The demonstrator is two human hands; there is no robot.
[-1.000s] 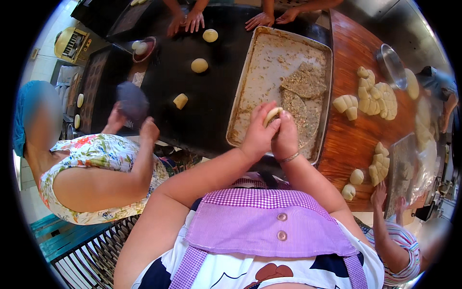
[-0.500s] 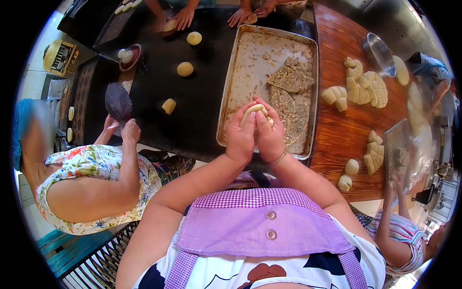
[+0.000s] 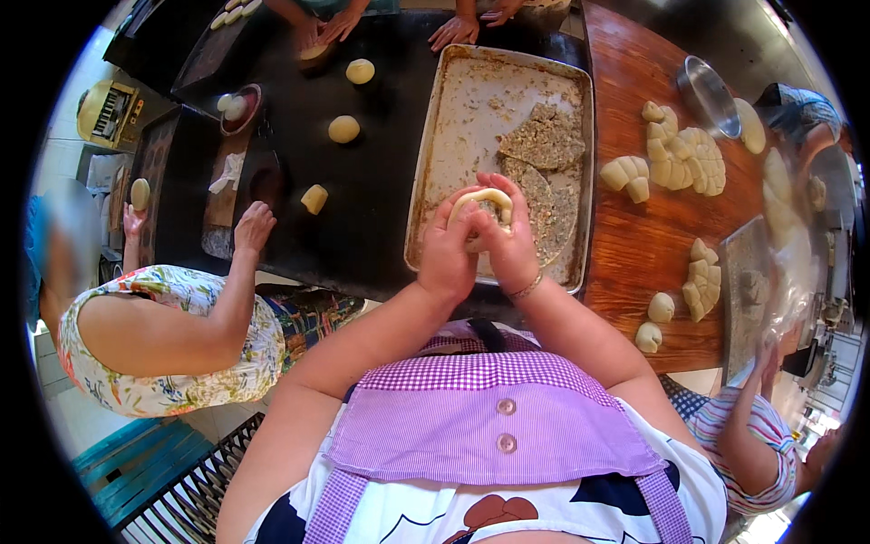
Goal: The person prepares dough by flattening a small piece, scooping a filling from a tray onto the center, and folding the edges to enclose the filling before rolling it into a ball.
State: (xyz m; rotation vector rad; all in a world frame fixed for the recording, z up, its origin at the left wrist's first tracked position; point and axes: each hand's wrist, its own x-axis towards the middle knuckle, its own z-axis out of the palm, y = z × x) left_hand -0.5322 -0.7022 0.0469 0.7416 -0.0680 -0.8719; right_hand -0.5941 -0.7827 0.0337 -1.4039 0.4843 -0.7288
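Between my two hands, above the near part of a metal tray (image 3: pixel 462 113), is a cupped piece of dough (image 3: pixel 490 196) with a thick pale rim. Some brownish filling shows in its hollow. My left hand (image 3: pixel 450 249) wraps its left side, and my right hand (image 3: pixel 513 247) curls round its right side, thumbs at the near rim. On the tray lies a flattened mass of speckled, chunky filling (image 3: pixel 544 140), partly hidden by my right hand.
Dough balls (image 3: pixel 344 130) sit on the black table (image 3: pixel 381 208) to the left. Cut dough pieces (image 3: pixel 693 163) and a steel bowl (image 3: pixel 710 98) rest on the wooden table (image 3: pixel 625 263). Co-workers' hands (image 3: pixel 453 34) press at the far edge; another person (image 3: pixel 172 335) stands left.
The dough in my hands now shows a wider hollow with filling visible, my fingers spread further round it. The person at left has lowered the dark rounded tool and holds up a round dough piece.
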